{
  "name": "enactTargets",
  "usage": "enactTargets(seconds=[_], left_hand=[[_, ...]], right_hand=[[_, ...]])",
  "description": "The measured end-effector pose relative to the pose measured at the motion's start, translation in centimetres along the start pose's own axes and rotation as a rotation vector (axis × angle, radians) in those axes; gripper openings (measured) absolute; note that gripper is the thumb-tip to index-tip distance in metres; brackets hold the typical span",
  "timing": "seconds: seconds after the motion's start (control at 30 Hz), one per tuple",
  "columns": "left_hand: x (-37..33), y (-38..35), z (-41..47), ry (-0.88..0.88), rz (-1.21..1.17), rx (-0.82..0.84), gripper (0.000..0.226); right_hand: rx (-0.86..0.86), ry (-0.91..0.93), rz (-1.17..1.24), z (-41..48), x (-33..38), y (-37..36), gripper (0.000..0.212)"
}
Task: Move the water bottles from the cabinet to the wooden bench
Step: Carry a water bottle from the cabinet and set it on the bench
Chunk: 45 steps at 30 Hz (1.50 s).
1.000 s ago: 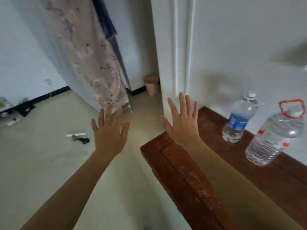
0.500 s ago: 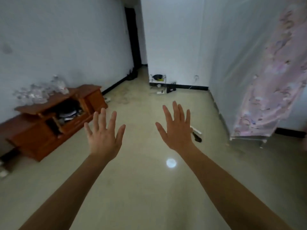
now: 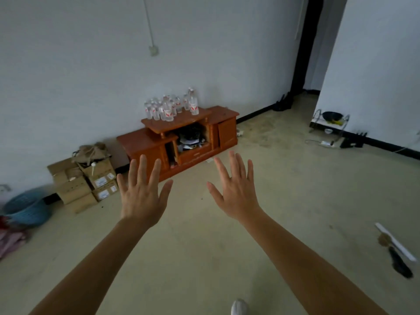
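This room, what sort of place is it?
Probably a sparsely furnished room in a home, used partly for storage: a low wooden cabinet stands against a bare white wall, water bottles clustered on top, with stacked cardboard boxes beside it.

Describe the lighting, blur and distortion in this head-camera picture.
Head view: dim, flat indoor light with no glare; wide-angle bending at the edges; both open bare hands, left and right, fairly sharp; the clear plastic water bottles on the reddish-brown wooden cabinet look soft, labels unreadable.
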<state>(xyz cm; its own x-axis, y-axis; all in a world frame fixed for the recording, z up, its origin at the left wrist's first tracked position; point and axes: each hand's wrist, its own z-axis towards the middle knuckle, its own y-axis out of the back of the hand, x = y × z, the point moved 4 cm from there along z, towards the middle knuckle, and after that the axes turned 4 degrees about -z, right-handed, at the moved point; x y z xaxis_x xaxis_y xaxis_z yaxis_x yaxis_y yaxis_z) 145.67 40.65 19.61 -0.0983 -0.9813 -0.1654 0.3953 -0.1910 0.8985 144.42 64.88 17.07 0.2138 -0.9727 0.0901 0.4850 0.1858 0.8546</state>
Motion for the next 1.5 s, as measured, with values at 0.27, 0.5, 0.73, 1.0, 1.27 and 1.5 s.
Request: enactTargets(seconds=[0.27, 0.5, 0.73, 1.0, 1.27, 1.5], left_hand=[[0.7, -7.9, 22.9, 0.044, 0.027, -0.034, 0.07], [3.8, -12.7, 36.7, 0.115, 0.048, -0.041, 0.074], [8.5, -22.0, 51.1, 0.152, 0.04, -0.019, 0.076], [13.0, -32.4, 73.0, 0.172, -0.012, 0.036, 0.074], [14.8, -43.7, 91.7, 0.118, -0.057, 0.166, 0.075], [18.3, -55.3, 105.8, 0.191, -0.055, 0.273, 0.086]], right_hand=[[-0.001, 0.027, 0.055, 22.2, -7.1, -11.5, 0.073], [0.051, 0.115, 0.071, 37.8, -9.1, -19.8, 0.073], [0.073, 0.156, 0.065, 51.3, -11.4, -31.4, 0.075], [0.055, 0.152, -0.044, 71.7, -15.3, -42.3, 0.082], [0.113, 0.047, -0.073, 86.6, -22.5, -52.6, 0.085], [0.18, 0.086, -0.018, 102.5, -26.3, -65.5, 0.093]])
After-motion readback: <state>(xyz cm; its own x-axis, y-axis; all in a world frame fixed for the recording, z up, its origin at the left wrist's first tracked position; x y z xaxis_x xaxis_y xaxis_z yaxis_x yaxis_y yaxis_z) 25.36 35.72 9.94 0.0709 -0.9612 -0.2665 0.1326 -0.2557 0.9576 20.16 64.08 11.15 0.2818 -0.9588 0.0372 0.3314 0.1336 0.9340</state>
